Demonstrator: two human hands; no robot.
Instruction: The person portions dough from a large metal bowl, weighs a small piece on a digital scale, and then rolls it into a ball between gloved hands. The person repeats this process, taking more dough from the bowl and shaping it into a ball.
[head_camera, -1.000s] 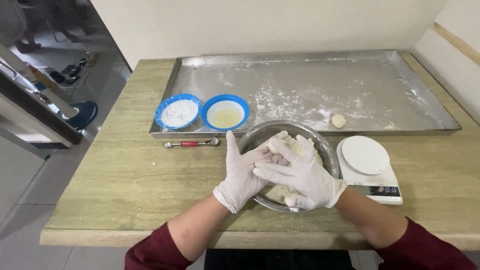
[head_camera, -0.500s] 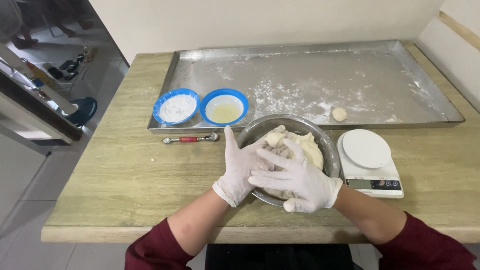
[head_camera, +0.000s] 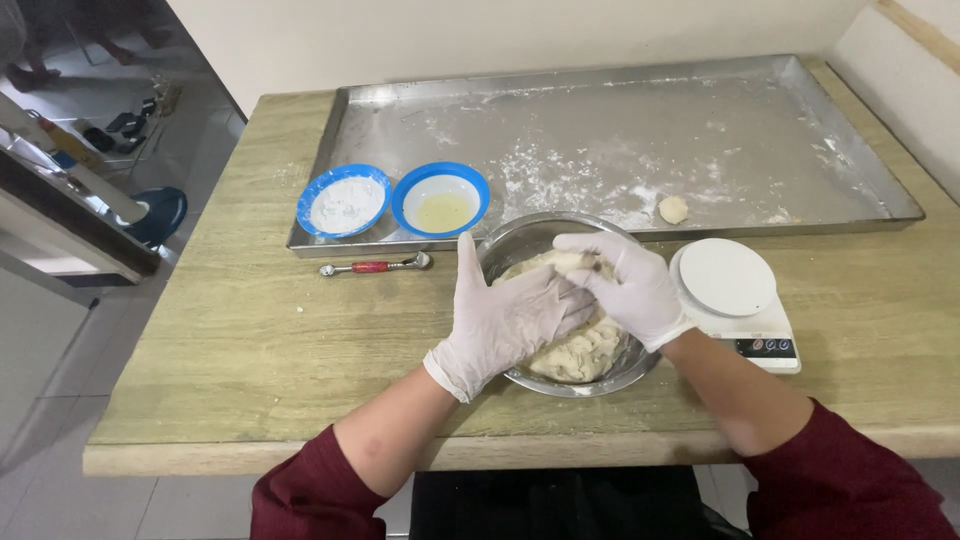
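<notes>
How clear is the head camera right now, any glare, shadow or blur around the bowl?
Head view: sharp, evenly lit. Soft sheen on the metal tray, no harsh glare. Faint shadows under the left hand and right hand over the dough in the bowl. Table edges bow slightly from the wide lens.

- Scale (head_camera: 735, 300): white and rectangular with a round white platter, standing on the surface just right of the bowl (head_camera: 520, 240).
- Screen (head_camera: 765, 345): a small dark strip with coloured buttons on the scale's near edge; nothing on it can be made out.
</notes>
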